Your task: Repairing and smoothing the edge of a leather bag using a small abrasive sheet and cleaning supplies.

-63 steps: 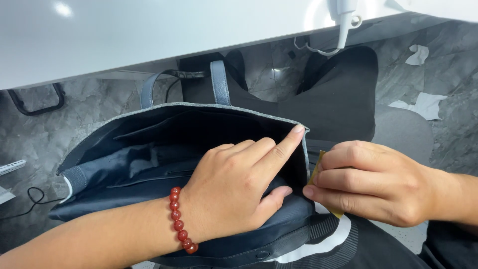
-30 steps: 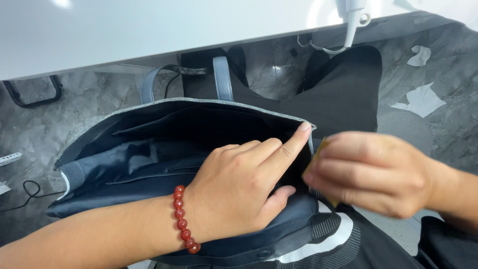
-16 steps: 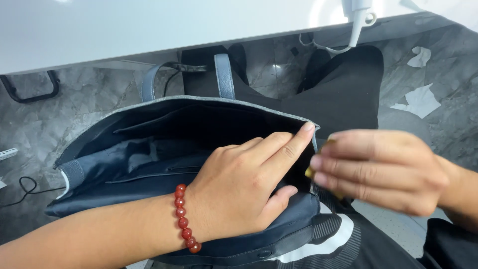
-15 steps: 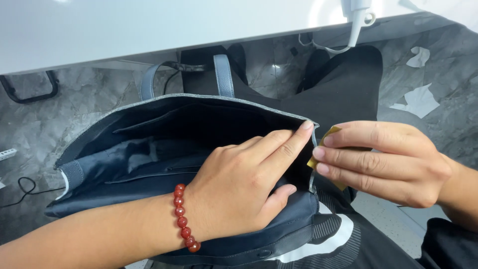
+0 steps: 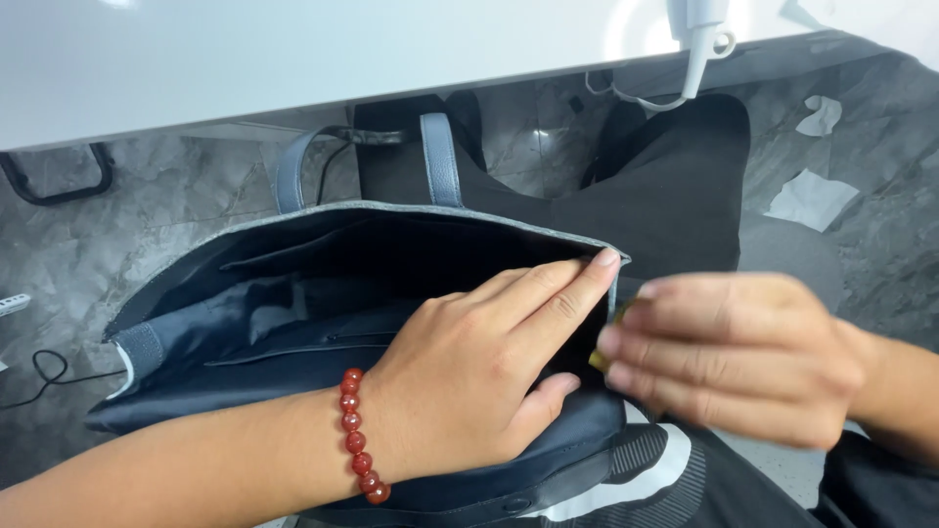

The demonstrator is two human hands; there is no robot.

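Here, left hand [image 5: 469, 381] flat, fingers spread on open dark bag [image 5: 293, 323] rim; right hand [image 5: 734, 357], blurred, pinching small yellowish object [image 5: 604, 354] just right.

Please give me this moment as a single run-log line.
left hand: index finger on rim of open dark bag | right hand: blurred, pinching small yellowish item beside bag's right end
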